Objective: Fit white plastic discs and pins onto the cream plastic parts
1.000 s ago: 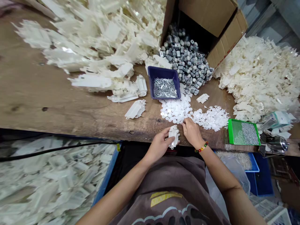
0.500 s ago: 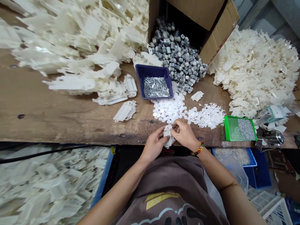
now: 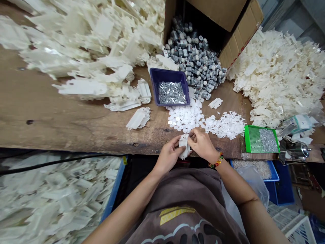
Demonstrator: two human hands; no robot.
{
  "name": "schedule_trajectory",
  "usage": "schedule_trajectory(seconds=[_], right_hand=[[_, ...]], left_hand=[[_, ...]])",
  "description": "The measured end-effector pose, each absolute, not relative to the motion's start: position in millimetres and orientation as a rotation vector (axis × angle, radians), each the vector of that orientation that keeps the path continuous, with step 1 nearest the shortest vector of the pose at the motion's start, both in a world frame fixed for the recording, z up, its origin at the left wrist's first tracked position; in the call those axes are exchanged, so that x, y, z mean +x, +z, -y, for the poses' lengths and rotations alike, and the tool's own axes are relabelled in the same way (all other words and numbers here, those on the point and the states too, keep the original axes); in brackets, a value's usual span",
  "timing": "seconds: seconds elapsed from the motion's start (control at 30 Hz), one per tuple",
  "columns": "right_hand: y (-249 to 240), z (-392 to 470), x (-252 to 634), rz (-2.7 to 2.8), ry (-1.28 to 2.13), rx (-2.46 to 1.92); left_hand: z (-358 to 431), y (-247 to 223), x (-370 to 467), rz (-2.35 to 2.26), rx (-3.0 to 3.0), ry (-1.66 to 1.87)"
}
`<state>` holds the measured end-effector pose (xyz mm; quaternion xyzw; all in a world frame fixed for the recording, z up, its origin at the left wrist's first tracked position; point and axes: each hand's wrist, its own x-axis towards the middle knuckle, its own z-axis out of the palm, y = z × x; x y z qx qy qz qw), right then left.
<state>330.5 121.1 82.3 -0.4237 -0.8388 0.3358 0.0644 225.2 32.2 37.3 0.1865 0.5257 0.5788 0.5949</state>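
At the wooden table's (image 3: pixel 76 125) near edge, the person's left hand (image 3: pixel 167 154) grips a white plastic housing (image 3: pixel 183 145) between thumb and fingers. The right hand's (image 3: pixel 201 144) fingers curl in at the housing's upper right side, though from here I can't tell whether they pinch anything; white plastic discs (image 3: pixel 186 117) lie just beyond.
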Motion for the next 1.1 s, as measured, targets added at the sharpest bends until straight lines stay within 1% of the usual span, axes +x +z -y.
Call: schedule_trajectory(seconds=[0.23, 0.43, 0.67, 0.97, 1.1], right_hand=[[85.6, -120.4, 331.2, 2.600, 0.957, -1.265], [86.5, -119.1, 327.9, 2.737, 0.762, -1.249], [89.1, -122.7, 332.1, 2.674, 0.970, -1.171], [91.3, -121.3, 336.6, 2.807, 0.685, -1.098], [91.0, -123.2, 338.3, 2.813, 0.644, -1.056]], left_hand=[[-31.9, 39.8, 226.2, -1.221, 0.430, 1.348], [-31.7, 34.6, 226.2, -1.261, 0.503, 1.340], [-32.1, 33.4, 226.2, -1.218, 0.472, 1.340], [-32.4, 35.9, 226.3, -1.213, 0.446, 1.357], [-33.0, 37.0, 226.3, -1.219, 0.445, 1.371]])
